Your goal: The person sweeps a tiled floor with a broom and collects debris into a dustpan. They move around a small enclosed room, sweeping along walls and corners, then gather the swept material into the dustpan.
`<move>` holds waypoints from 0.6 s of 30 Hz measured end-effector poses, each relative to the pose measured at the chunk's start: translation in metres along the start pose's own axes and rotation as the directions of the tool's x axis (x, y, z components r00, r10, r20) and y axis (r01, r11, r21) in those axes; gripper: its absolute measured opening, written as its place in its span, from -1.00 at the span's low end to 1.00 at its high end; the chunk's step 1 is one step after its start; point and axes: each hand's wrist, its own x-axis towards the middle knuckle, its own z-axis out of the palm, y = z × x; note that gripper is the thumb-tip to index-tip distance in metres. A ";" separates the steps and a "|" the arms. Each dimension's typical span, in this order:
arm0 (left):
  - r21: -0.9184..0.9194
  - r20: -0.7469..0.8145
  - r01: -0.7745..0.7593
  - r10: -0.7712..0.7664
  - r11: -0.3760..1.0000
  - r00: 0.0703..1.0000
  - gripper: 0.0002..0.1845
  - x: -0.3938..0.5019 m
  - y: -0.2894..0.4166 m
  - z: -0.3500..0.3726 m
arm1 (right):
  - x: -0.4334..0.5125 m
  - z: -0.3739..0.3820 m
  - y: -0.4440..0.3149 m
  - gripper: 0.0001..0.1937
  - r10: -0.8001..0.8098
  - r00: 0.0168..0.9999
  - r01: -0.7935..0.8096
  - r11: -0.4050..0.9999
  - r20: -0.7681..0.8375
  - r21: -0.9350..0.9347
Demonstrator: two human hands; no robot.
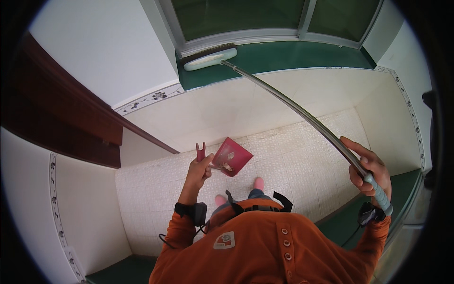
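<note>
My left hand [200, 171] grips the red handle [200, 152] of a long-handled dustpan. Below it, the red dustpan's scoop [236, 156] holds some pale scraps [227, 166]. In my right hand [372, 170] is the metal pole of a broom [298, 106], held near its light-blue grip [380, 195]. The pole slants up and to the left over the floor. Its light-blue head [211, 59], with dark bristles [209, 52] towards the window, is at the green windowsill [283, 56]. Whether the bristles touch the sill is hard to tell.
A sliding window [241, 17] backs the sill. Patterned white tiles cover the floor [291, 163] around my pink-covered feet [259, 183]. A dark red-brown wooden door [64, 103] stands at the left. Green ledges lie low at the right [404, 188] and lower left [120, 269].
</note>
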 end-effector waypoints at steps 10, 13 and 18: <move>-0.103 0.070 0.028 -0.021 0.994 0.997 -0.65 0.002 0.003 0.022 | 0.077 -0.038 0.012 -0.48 -0.770 0.637 0.769 0.638 -0.033 -0.047; -0.114 0.076 0.034 -0.025 0.993 0.997 -0.65 0.007 0.008 0.027 | 0.106 -0.022 0.001 -0.62 -0.766 0.642 0.444 0.385 -0.013 -0.809; -0.128 0.054 0.025 -0.019 0.991 0.998 -0.63 0.017 0.011 0.034 | 0.207 0.021 -0.016 -0.59 -0.899 0.427 0.904 0.428 -0.098 0.015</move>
